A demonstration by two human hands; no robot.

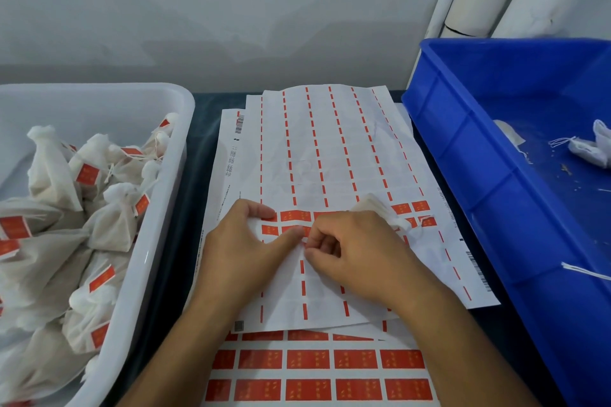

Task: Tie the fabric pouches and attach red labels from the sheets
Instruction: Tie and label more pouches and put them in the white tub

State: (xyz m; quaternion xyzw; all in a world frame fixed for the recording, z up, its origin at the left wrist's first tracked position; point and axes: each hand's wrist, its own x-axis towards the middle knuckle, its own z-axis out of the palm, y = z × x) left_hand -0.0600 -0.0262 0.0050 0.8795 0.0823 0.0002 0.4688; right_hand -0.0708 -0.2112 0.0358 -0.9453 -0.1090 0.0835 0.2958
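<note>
The white tub (172, 155) at the left holds the finished work: a heap of tied pouches (112, 228), each with a red label on its string. About nine labels show there; the pouches overlap too much to count exactly, roughly a dozen. The blue bin (463, 142) at the right is nearly empty, with two loose pouches (591, 149) visible and a stray string (585, 271) at its near edge, so the job looks far along, with only a few pouches left.

On the desk (198, 129) between the two containers lies a stack of label sheets. The top sheet (330, 149) is almost stripped: only red slivers mark its six emptied columns, and two short rows of whole labels remain at mid-sheet. A lower sheet (314, 370) at the near edge shows two full rows of five labels and part of a third row.

The left hand (241, 248) presses the top sheet flat, thumb stretched toward the label row (294, 216). The right hand (357, 251) has its fingers curled, pinching at a label edge on that sheet, apparently peeling it. A white pouch (377, 208) sticks out from behind this hand; whether the hand grips it too I cannot tell. This pouch is likely next to be labelled.
</note>
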